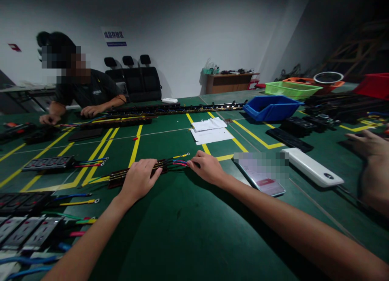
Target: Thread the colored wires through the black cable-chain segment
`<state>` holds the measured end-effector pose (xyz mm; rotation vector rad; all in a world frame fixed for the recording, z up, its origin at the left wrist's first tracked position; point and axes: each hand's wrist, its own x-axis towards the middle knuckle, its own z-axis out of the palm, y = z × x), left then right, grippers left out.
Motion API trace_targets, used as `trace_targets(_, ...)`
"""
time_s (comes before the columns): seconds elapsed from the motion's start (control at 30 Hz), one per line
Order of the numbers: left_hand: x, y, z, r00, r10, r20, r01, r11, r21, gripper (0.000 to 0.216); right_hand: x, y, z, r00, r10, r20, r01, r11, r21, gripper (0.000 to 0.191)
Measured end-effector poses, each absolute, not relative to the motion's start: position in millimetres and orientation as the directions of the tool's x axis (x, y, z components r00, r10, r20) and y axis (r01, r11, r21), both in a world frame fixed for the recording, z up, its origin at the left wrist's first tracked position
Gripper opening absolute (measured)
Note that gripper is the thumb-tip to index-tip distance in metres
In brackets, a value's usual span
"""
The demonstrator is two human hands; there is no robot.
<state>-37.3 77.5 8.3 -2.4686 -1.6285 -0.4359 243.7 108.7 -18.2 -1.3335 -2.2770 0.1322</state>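
Note:
On the green table lies a short dark strip (117,178) with thin conductors running along its upper face. My left hand (140,179) is closed over its right part, fingers on top, pressing it against the table. Blue and red wires (180,163) leave the strip's right end, and my right hand (207,166) pinches them between thumb and fingers. A yellow wire (180,155) with a ring terminal sticks out just above them. The wire ends inside my right hand are hidden. Left of my left hand sits a socket strip (50,163) with ring-ended wires.
More socket strips (21,232) lie at the lower left. Right of my right hand are a phone (261,175) and a white device (313,167) with a cable. Beyond stand paper sheets (211,135) and a blue bin (273,110). A co-worker (97,90) sits opposite; another person's hand (373,151) reaches in right.

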Motion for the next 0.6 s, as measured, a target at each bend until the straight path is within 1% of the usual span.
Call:
trace_targets(0.17, -37.6, 77.9, 7.4, 0.375, 0.868, 0.326, 0.915, -0.403, 0.021, 0.041, 241.2, 107.6, -16.3, -0.322, 0.863, 0.390, 0.800, 0.468, -0.376, 0.028)
trace_targets(0.27, -38.1, 78.4, 6.7, 0.380, 0.863, 0.332, 0.913, -0.407, 0.015, 0.041, 240.1, 105.4, -12.5, -0.295, 0.870, 0.396, 0.804, 0.450, -0.389, 0.037)
trace_targets(0.33, -38.3, 78.5, 6.4, 0.380, 0.862, 0.335, 0.914, -0.406, 0.008, 0.041, 239.7, 104.0, -10.1, -0.304, 0.870, 0.387, 0.816, 0.448, -0.365, 0.041)
trace_targets(0.5, -37.6, 77.7, 7.1, 0.379, 0.864, 0.330, 0.914, -0.406, 0.013, 0.040, 238.4, 103.3, -8.3, -0.371, 0.873, 0.315, 0.842, 0.460, -0.283, 0.040)
trace_targets(0.6, -37.3, 77.3, 8.2, 0.378, 0.864, 0.332, 0.913, -0.407, 0.019, 0.040, 237.6, 103.9, -9.2, -0.385, 0.866, 0.319, 0.836, 0.474, -0.277, 0.040)
